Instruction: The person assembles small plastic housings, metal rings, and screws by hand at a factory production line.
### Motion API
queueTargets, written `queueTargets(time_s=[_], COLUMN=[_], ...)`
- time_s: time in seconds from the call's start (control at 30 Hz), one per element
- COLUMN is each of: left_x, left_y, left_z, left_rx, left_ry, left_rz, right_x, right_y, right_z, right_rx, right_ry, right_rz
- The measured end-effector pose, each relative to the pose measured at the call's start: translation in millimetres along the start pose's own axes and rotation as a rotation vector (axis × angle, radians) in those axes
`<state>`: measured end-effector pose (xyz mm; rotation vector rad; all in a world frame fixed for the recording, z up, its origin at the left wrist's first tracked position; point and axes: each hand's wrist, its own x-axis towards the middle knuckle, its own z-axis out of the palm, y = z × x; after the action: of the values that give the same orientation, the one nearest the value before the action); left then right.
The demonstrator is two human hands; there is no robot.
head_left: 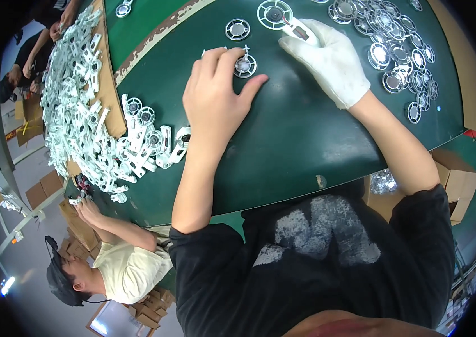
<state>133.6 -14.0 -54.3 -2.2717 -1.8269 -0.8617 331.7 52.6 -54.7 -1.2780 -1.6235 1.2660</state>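
My bare left hand point(214, 90) reaches over the green table with its thumb spread away from the fingers. The fingertips rest at the edge of a small round spoked cover point(245, 66), partly hidden beneath them. In a white glove, my right hand point(333, 62) grips a white handheld fan point(304, 33) by its handle. The fan's round ringed head points up and to the left, with a dark centre and a bit of red at the neck. Another round cover point(238, 29) with a silvery middle lies on the table between the hands, farther off.
Many silvery round covers point(401, 53) lie heaped at the right. A large pile of white fan bodies point(75, 95) fills the left, beside a cardboard strip point(115, 106). An open carton point(457, 180) stands at the right table edge. A co-worker point(131, 258) handles parts at lower left.
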Motion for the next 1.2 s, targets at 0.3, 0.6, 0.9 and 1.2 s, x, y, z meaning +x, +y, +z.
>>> queueTargets(time_s=[0.3,0.6,0.9,1.2], left_x=[-10.7,-18.8,-18.9,-19.4], left_y=[-8.7,5.4,-9.4,-0.7], left_z=[13.0,-23.0,-32.5,-30.2], left_rx=[0.080,0.153,-0.073,-0.070], left_ry=[-0.081,-0.267,-0.339,-0.375], left_rz=[0.009,-0.377,-0.216,-0.308], right_x=[-0.6,-4.6,-9.1,-17.6], right_y=[2.5,-0.8,-11.0,-10.8], right_z=[1.8,-3.0,-4.5,-2.7], right_rx=[-0.014,-0.157,-0.486,-0.575], right_ry=[-0.044,-0.155,-0.180,-0.244], right_rz=[-0.009,-0.008,-0.080,-0.121])
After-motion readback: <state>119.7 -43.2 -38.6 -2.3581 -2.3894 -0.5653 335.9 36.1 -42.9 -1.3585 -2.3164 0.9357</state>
